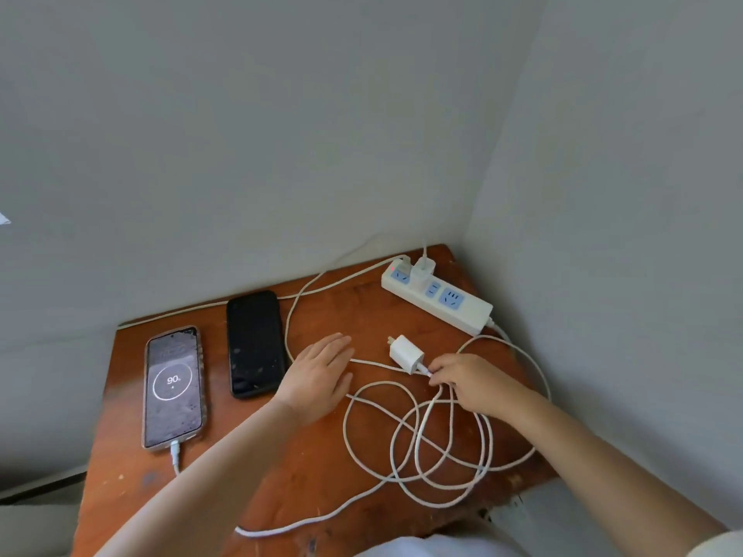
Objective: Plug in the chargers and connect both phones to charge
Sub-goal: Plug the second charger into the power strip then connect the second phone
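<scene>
Left of the power strip (437, 296): dark phone (255, 342), then lit phone (173, 387), cabled. Nearer than the strip: loose charger (407, 352), right hand (468, 383) pinched on its cable (418, 432); left hand (319, 373) flat, fingers spread, on counter (281, 468). Walls hemmed the strip's far sides.

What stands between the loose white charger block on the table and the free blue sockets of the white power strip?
Nothing visible: only bare wooden table lies between the loose white charger block and the white power strip.
</scene>
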Motion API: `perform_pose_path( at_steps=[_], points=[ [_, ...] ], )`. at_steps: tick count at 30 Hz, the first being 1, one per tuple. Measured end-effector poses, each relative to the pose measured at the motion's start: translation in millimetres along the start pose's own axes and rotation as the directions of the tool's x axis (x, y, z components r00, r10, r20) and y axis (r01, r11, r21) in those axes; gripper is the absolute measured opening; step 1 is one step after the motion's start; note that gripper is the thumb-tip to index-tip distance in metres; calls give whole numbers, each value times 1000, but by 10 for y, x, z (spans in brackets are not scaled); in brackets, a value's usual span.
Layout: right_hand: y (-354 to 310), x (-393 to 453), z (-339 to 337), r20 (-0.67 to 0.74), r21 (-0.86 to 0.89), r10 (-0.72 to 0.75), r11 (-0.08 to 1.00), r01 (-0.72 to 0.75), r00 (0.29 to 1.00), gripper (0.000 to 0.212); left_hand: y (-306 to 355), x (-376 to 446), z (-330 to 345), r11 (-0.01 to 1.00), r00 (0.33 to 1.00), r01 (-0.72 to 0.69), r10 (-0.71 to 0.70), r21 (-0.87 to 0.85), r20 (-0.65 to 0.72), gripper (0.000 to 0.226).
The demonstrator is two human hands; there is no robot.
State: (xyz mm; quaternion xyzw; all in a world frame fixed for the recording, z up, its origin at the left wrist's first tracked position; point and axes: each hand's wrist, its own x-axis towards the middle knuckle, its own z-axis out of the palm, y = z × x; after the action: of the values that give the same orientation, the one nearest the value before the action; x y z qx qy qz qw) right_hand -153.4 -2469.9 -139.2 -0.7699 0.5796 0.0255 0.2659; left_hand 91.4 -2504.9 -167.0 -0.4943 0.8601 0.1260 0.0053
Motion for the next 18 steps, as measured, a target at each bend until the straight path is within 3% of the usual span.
perform_pose_path(
  at_steps=[2, 5, 8, 14, 18],
  points=[
    [-11, -18, 10, -16, 16, 46, 999, -45, 999, 30, 4, 2, 45, 998, 996, 53, -54, 18, 72, 49],
    [-121, 78, 27, -207, 113, 184, 980, -163, 961, 21, 1, -16, 97, 994, 975, 79, -92, 74, 201, 54],
    [-281, 253, 81, -267, 110, 268, 963, -246, 926, 41, 4, -47, 134, 991, 962, 75, -101, 112, 253, 57],
    [-463, 346, 245, -273, 134, 219, 973, -188, 937, 34, -57, -93, 107, 989, 969, 122, -138, 88, 206, 56],
    [-482, 284, 394, -234, 69, 160, 987, -148, 959, 40, -101, -71, 76, 986, 968, 153, -163, 69, 190, 54]
  ],
)
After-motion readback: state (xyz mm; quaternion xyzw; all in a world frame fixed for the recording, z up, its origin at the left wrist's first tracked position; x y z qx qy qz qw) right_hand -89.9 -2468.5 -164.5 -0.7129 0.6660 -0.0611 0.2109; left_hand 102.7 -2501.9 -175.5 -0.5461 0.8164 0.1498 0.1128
